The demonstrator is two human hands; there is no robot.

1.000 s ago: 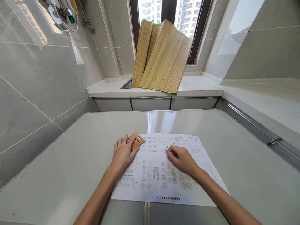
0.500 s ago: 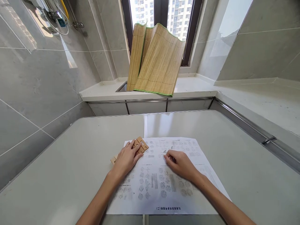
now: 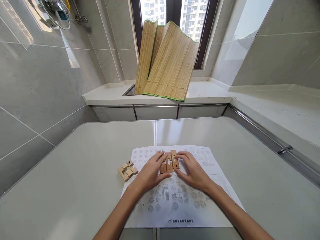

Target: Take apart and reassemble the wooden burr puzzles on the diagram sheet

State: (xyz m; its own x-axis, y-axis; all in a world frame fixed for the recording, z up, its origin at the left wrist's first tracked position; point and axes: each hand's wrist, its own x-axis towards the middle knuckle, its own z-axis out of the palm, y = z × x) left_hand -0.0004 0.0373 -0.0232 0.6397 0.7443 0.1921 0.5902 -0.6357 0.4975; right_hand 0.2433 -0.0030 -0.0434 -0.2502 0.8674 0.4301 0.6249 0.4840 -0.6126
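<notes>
Three flat wooden puzzle pieces point(image 3: 169, 163) with notches and slots lie side by side on the printed paper sheet point(image 3: 180, 203). My left hand point(image 3: 153, 168) grips them from the left, its fingers partly covering the leftmost one and its thumb along the near edge. From the other side, my right hand point(image 3: 191, 168) has its fingers and thumb curled at the far and near ends of the right-hand piece, which is marked with a numeral. A second wooden group point(image 3: 127, 171), notched and interlocked, sits by the sheet's left edge, apart from both hands.
The sheet lies on a pale table point(image 3: 62, 166) with a seam down its middle. Beyond it, a folded bamboo mat point(image 3: 172, 63) leans at the window on a white ledge point(image 3: 105, 95). A metal rail point(image 3: 260, 128) runs along the right, and tiled walls enclose the table.
My left hand has slid the flat pieces rightward to the middle of the sheet, uncovering the second wooden group. My right hand has opened from a curl and now touches the right-hand piece.
</notes>
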